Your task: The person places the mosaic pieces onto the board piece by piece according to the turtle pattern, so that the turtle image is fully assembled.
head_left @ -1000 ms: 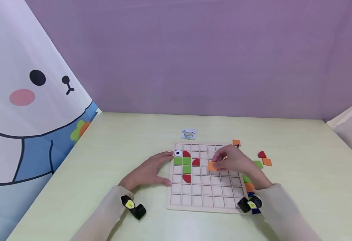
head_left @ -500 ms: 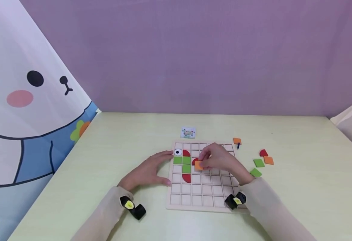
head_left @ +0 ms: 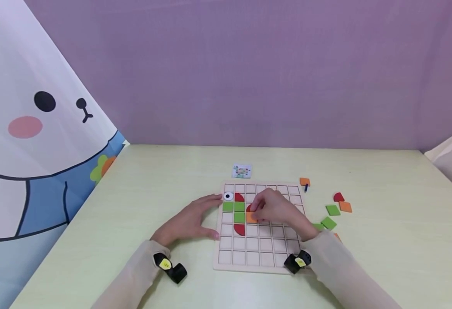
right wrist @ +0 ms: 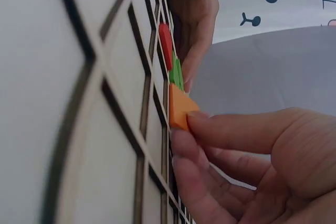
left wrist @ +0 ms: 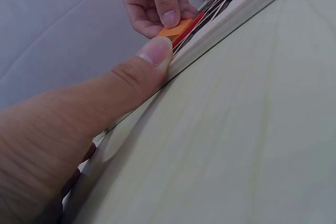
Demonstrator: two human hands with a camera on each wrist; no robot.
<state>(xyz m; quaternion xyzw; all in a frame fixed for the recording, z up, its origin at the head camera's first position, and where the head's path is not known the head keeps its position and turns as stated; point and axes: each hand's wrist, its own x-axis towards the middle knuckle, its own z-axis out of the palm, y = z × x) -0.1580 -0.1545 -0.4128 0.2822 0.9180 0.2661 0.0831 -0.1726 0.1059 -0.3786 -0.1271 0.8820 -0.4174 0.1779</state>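
Observation:
My right hand (head_left: 274, 208) pinches an orange square tile (right wrist: 180, 107) between thumb and fingers, low over a cell of the pale gridded board (head_left: 253, 258). That cell lies just right of a green square tile (head_left: 239, 217) and below a red quarter-round tile partly covered by the fingers. With fingers spread fairly straight, my left hand (head_left: 191, 219) rests along the board's left edge. Other pieces sit in the left columns: a round eye tile (head_left: 228, 196), more green squares, and red quarter-rounds (head_left: 240, 230) above and below the greens.
A small printed card (head_left: 242, 171) lies behind the board. Right of the board are loose pieces: an orange tile (head_left: 304, 181), a thin dark blue piece (head_left: 306, 188), a red piece (head_left: 338, 197), another orange tile (head_left: 345, 207) and green tiles (head_left: 332, 210). The right sleeve covers part of them.
My right hand has carried the orange tile leftward across the board and lowered it beside the green square. The left hand stays at the board's edge.

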